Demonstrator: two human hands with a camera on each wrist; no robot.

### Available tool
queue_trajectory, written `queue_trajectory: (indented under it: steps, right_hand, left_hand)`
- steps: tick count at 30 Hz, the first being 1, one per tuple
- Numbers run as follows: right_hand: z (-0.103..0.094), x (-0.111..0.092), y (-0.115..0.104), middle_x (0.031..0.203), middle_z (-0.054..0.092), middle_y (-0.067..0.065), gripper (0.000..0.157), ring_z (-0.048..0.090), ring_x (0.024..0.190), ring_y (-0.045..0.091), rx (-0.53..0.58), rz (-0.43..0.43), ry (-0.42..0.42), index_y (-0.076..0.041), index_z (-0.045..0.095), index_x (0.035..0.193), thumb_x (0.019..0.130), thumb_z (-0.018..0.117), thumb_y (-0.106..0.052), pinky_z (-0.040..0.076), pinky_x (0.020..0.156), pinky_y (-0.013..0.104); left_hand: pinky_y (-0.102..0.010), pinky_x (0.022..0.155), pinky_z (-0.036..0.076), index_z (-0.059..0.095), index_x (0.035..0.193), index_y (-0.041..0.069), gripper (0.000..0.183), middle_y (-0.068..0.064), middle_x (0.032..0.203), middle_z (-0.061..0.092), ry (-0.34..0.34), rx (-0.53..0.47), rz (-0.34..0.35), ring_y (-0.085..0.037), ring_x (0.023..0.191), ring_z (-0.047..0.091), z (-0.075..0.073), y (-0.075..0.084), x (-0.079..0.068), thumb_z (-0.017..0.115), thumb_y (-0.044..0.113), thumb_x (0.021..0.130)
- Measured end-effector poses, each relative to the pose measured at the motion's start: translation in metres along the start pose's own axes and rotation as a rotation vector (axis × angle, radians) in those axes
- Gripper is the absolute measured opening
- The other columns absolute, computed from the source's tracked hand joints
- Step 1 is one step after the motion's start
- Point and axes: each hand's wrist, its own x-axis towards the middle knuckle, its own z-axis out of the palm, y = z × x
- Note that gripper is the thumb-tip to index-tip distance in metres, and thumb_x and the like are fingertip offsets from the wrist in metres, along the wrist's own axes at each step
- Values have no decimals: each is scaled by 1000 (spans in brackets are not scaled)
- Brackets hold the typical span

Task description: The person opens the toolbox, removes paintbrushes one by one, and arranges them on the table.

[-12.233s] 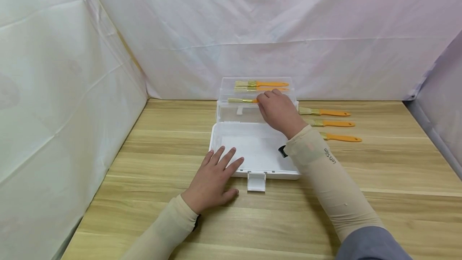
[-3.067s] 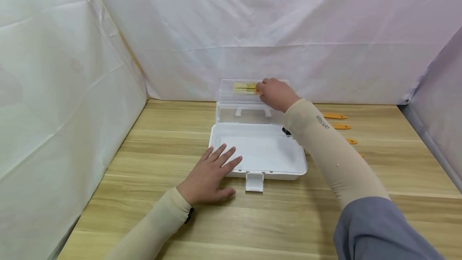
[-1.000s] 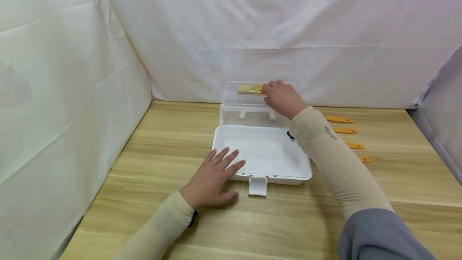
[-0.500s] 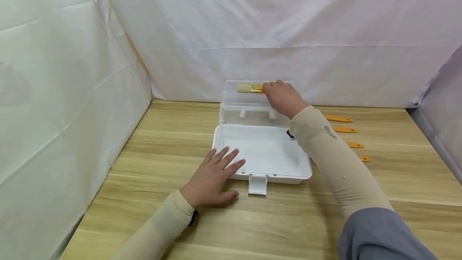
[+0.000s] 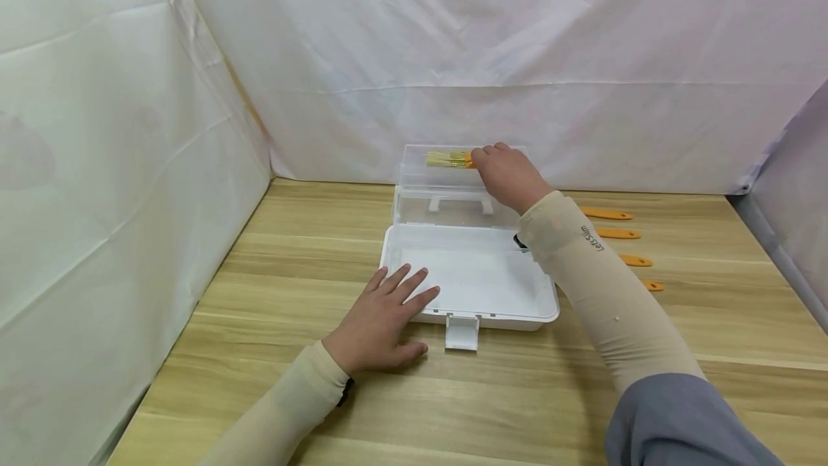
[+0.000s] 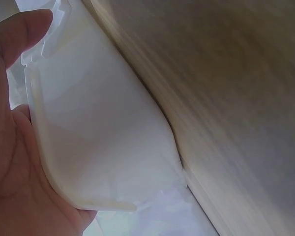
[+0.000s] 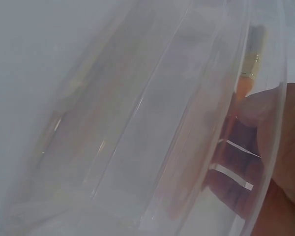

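Note:
A white plastic case (image 5: 479,275) lies open on the table, its clear lid (image 5: 420,207) tipped back near the rear curtain. My left hand (image 5: 382,322) rests on the case's front left corner, fingers spread and straight. In the left wrist view, the palm (image 6: 19,177) lies along the case's rim. Over the lid's far part, my right hand (image 5: 507,175) pinches a paintbrush (image 5: 446,159) by its orange handle, bristles pointing left. I cannot tell whether a second brush lies with it. The right wrist view shows the brush (image 7: 252,64) through clear plastic, fingers around the handle.
Several orange-handled brushes (image 5: 619,234) lie on the wooden table (image 5: 291,236) right of the case, partly behind the right forearm. A white latch (image 5: 462,333) hangs from the case's front. White curtains (image 5: 356,42) enclose the back and left.
Since the oldest frame, my right hand has moved from a brush lower on the lid up to the brushes at its far part. Over the last second both hands stay nearly still.

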Motion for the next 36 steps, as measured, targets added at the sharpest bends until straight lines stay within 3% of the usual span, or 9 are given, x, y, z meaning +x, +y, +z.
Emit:
queue_trajectory:
  steps: [26,36]
  right_hand:
    - [0,-4,-2,118,64,14,31,53,99,30,-57,-31,93,-3,63,123,94,69,-11,51,89,44]
    - [0,-3,1,116,63,15,28,54,99,31,12,-47,142,-3,62,120,94,68,-12,50,88,46]
  left_hand:
    - [-58,114,22,43,151,21,80,-10,157,37,-12,-1,-17,-36,144,30,1,0,0,68,54,83]
    - [-58,114,22,44,151,20,79,-11,155,39,-4,-14,-17,-37,144,31,0,0,-1,69,52,82]
